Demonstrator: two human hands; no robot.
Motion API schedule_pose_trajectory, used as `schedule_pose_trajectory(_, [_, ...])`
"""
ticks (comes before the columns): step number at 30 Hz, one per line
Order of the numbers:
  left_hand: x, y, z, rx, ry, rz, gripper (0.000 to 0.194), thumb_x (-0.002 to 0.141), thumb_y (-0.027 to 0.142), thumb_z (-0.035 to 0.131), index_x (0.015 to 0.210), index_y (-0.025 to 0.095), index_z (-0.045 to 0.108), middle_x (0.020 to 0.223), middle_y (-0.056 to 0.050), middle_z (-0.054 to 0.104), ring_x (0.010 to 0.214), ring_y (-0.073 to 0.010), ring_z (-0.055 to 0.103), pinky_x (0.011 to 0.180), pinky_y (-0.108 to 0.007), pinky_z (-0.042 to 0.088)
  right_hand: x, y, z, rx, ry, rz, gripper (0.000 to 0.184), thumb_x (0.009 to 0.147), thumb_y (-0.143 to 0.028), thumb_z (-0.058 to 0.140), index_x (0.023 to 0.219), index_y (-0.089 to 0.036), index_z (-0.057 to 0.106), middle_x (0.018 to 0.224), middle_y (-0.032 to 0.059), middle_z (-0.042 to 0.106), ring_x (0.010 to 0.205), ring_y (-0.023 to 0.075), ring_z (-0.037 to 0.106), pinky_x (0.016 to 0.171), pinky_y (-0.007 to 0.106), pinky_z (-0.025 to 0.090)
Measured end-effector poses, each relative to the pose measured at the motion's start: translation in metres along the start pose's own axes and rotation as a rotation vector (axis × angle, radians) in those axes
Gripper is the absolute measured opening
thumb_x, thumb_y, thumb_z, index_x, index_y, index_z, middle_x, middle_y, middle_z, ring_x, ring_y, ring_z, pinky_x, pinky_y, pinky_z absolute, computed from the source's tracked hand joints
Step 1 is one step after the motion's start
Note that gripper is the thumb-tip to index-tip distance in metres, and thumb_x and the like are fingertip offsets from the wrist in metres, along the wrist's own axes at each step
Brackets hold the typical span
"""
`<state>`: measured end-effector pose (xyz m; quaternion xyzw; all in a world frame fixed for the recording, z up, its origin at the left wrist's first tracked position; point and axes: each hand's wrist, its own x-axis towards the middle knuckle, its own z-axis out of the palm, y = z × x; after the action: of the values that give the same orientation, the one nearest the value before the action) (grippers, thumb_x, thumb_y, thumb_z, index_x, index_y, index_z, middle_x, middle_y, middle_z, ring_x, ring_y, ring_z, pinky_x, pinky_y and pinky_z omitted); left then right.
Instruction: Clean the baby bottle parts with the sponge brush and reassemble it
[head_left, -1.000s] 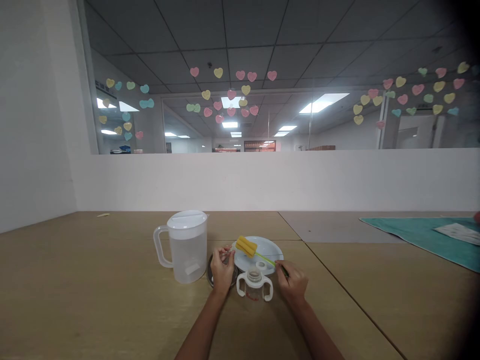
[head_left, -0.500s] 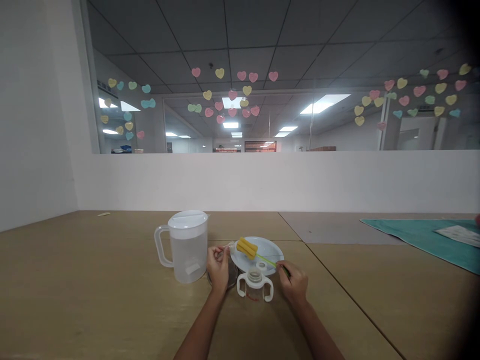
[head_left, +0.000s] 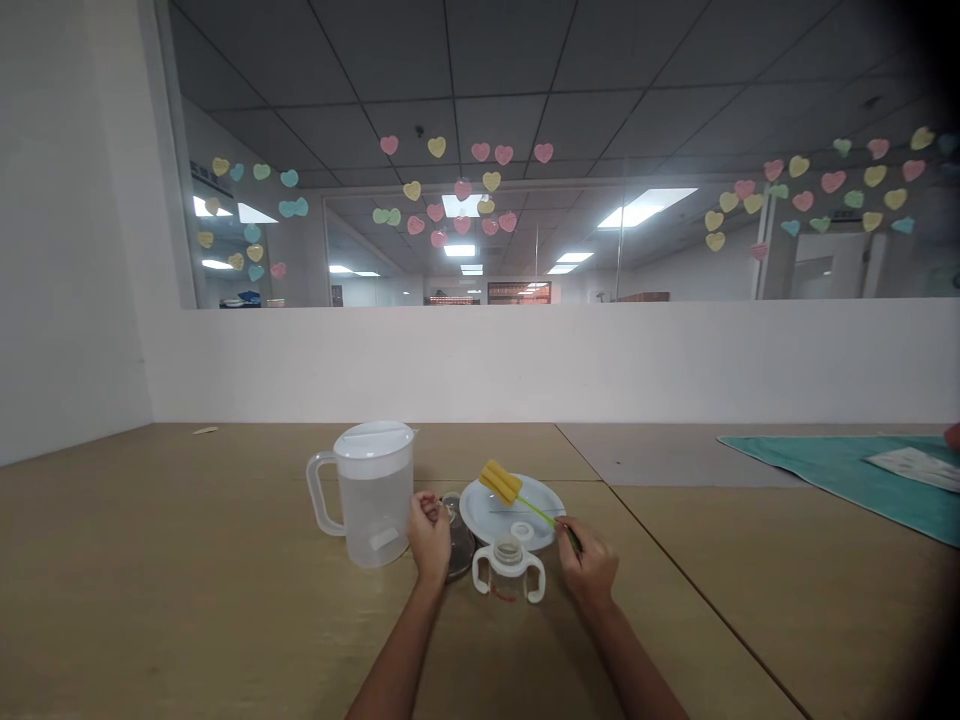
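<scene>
My right hand (head_left: 589, 566) is closed round the green handle of a bottle brush whose yellow sponge head (head_left: 501, 484) is raised over a white plate (head_left: 487, 512). A small white ring (head_left: 520, 528) lies on the plate. My left hand (head_left: 429, 536) is closed on a small clear piece I cannot name, held just right of a clear plastic pitcher (head_left: 367, 492) with water and a white lid. Between my hands stands a baby bottle (head_left: 508, 566) with two white handles, its top uncovered. A dark round glass lid (head_left: 458, 540) lies by my left hand.
All of this sits on a long wooden table (head_left: 187, 600) against a low white wall. A teal mat (head_left: 847, 470) with a white paper on it lies at the far right. A seam in the tabletop runs diagonally to the right of my right hand.
My left hand has drawn the small piece left, away from the plate and closer to the pitcher. The brush head has lifted a little. The bottle and pitcher have stayed put.
</scene>
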<state>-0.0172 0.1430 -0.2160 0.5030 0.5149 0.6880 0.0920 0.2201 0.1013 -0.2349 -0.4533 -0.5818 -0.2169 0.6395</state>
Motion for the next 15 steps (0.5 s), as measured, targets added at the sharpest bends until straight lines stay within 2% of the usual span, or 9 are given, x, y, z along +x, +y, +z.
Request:
schedule_pose_trajectory(5, [-0.002,-0.007,0.001,0.129,-0.14,-0.03,0.013,0.068,0.014,0.054,0.079,0.021,0.055,0.067,-0.001,0.064,0.061,-0.017,0.062,0.06,-0.026,0.045,-0.001,0.003,0.001,-0.058,0.019,0.006,0.031,0.084,-0.029,0.045,0.074,-0.016,0.07,0.072,0.0084,0.071,0.064,0.0174,0.066,0.062,0.025,0.048])
schedule_pose_trajectory(8, [-0.005,-0.007,0.001,0.179,-0.214,-0.014,0.017,0.065,0.008,0.054,0.074,0.021,0.058,0.068,-0.002,0.066,0.064,-0.0181,0.062,0.063,-0.026,0.043,0.0,0.004,0.001,-0.097,-0.005,-0.016,0.031,0.083,-0.027,0.043,0.07,-0.017,0.069,0.069,0.0068,0.07,0.062,0.0161,0.064,0.061,0.023,0.045])
schedule_pose_trajectory(10, [-0.007,-0.003,0.0,0.232,-0.253,0.042,0.019,0.067,0.007,0.051,0.075,0.022,0.06,0.075,-0.003,0.067,0.073,-0.0191,0.062,0.068,-0.028,0.043,0.0,0.005,0.0,-0.148,-0.028,-0.03,0.032,0.082,-0.024,0.042,0.066,-0.017,0.068,0.066,0.0056,0.069,0.058,0.0147,0.062,0.058,0.023,0.041])
schedule_pose_trajectory(15, [-0.01,0.012,-0.004,0.394,-0.288,0.282,0.023,0.073,0.007,0.044,0.083,0.021,0.06,0.087,-0.004,0.065,0.086,-0.0199,0.059,0.079,-0.032,0.043,0.004,0.008,-0.004,-0.314,-0.08,-0.072,0.029,0.076,-0.024,0.043,0.055,-0.019,0.063,0.053,0.0023,0.062,0.05,0.0121,0.052,0.051,0.024,0.029])
